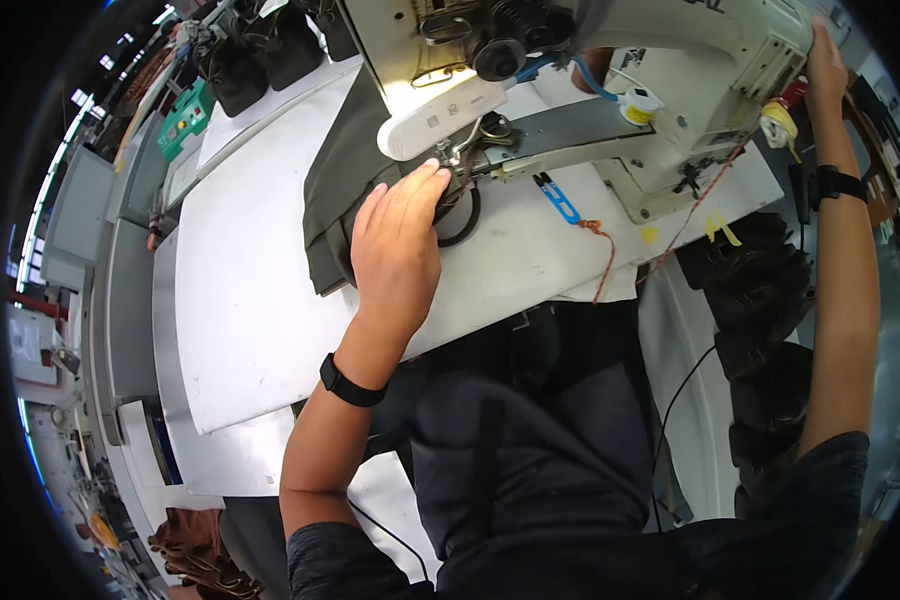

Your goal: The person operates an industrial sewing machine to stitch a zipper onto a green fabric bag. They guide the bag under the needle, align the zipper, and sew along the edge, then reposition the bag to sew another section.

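My left hand [398, 250] lies with fingers stretched out on a dark olive fabric piece [335, 195], its fingertips close to the needle area of a sewing machine [715, 95]. The fabric is folded in layers beside the machine's narrow arm, and a dark loop [462, 222] curves out from under the hand. My right hand [826, 72] is raised against the rounded right end of the machine head; most of its fingers are hidden or at the picture's rim. Blue thread snips [558, 200] with an orange cord rest on the white tabletop [255, 290].
A lit white lamp [440, 120] hangs over the needle. Yellow thread [778, 130] sits at the machine's right. Dark bags [242, 75] stand at the back left, near a green box [184, 120]. Dark pieces [760, 290] are stacked at right; brown material [202, 550] lies lower left.
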Demonstrator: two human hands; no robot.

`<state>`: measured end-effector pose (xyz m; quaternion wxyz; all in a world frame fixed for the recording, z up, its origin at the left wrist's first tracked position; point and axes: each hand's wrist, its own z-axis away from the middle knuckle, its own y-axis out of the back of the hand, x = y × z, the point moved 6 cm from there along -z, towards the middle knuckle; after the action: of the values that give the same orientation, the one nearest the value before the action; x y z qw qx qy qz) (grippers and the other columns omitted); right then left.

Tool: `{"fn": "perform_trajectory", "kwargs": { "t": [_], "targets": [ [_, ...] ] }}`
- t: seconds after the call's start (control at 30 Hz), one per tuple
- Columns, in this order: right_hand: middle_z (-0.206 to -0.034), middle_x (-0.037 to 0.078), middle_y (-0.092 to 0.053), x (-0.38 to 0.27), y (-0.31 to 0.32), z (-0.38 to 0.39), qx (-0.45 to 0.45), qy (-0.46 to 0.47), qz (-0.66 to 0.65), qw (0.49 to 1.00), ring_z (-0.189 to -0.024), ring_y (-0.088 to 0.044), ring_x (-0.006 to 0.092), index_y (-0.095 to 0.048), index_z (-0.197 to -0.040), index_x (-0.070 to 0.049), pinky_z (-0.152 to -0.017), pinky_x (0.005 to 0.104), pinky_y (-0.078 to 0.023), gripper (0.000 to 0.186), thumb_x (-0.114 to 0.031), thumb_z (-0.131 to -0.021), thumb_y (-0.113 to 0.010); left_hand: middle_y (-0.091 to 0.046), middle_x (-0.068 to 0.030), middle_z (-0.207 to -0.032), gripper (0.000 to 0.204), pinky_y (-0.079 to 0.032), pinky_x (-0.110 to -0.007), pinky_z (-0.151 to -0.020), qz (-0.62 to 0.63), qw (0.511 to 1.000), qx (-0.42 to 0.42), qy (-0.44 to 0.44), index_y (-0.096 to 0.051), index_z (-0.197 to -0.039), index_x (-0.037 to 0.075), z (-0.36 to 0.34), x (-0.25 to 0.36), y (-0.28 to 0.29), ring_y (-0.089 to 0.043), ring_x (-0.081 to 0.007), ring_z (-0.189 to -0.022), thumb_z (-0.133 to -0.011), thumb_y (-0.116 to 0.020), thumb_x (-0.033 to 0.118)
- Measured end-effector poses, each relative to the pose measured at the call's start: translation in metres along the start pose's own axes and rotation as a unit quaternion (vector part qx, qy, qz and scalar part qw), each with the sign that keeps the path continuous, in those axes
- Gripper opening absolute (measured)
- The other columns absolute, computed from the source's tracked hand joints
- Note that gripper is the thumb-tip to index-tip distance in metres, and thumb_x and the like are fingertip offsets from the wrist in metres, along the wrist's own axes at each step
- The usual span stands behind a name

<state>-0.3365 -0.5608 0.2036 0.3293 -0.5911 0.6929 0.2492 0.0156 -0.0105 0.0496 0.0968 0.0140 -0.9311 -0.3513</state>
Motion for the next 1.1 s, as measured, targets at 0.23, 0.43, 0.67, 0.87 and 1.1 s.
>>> {"fn": "perform_trajectory", "kwargs": {
  "t": [0.23,0.43,0.67,0.87,1.1],
  "targets": [
    [-0.109,0.010,-0.075,-0.155,0.003,0.237,0.046,0.158,-0.036,0.986,-0.095,-0.068,0.0150,-0.073,-0.112,0.005,-0.095,0.0294,-0.052,0.027,-0.016,-0.107,-0.057,-0.074,-0.0039,-0.129,0.045,-0.047,-0.041,-0.107,0.018,0.999,0.024,-0.013,-0.073,-0.123,0.011,0.007,-0.021,0.009,-0.069,-0.0207,-0.119,-0.084,-0.063,-0.011],
    [-0.084,0.003,-0.070,-0.195,-0.140,0.417,-0.241,0.175,-0.094,0.950,-0.083,-0.064,0.0237,-0.075,-0.094,-0.007,-0.081,0.0373,-0.045,0.008,-0.015,-0.094,-0.073,-0.074,-0.0038,-0.131,0.051,-0.045,-0.044,-0.111,0.036,0.999,-0.014,0.001,-0.073,-0.124,0.012,-0.002,-0.016,0.004,-0.069,-0.0213,-0.121,-0.083,-0.059,-0.015],
    [-0.095,0.006,-0.066,-0.179,-0.190,0.437,-0.163,0.133,-0.051,0.976,-0.097,-0.059,0.0264,-0.067,-0.090,-0.007,-0.093,0.0406,-0.042,0.022,-0.020,-0.078,-0.080,-0.075,-0.0034,-0.129,0.048,-0.044,-0.043,-0.110,0.053,0.998,-0.018,0.021,-0.075,-0.121,0.014,-0.002,-0.021,0.004,-0.070,-0.0185,-0.119,-0.084,-0.059,-0.013],
    [-0.105,0.009,-0.065,-0.173,-0.190,0.446,-0.100,0.203,-0.010,0.974,-0.106,-0.057,0.0304,-0.065,-0.101,-0.005,-0.099,0.0453,-0.041,0.032,-0.018,-0.076,-0.079,-0.075,-0.0024,-0.129,0.048,-0.044,-0.042,-0.111,0.068,0.997,-0.030,0.035,-0.075,-0.121,0.013,-0.004,-0.018,0.005,-0.069,-0.0181,-0.119,-0.085,-0.057,-0.013],
    [-0.089,0.006,-0.071,-0.170,-0.153,0.473,-0.269,-0.094,-0.172,0.943,-0.079,-0.064,0.0163,-0.071,-0.103,-0.001,-0.074,0.0308,-0.051,0.015,-0.014,-0.098,-0.067,-0.074,-0.0035,-0.130,0.049,-0.045,-0.042,-0.110,0.089,0.995,0.011,0.044,-0.074,-0.123,0.013,0.002,-0.020,0.001,-0.069,-0.0192,-0.120,-0.084,-0.058,-0.012]
  ]
}}
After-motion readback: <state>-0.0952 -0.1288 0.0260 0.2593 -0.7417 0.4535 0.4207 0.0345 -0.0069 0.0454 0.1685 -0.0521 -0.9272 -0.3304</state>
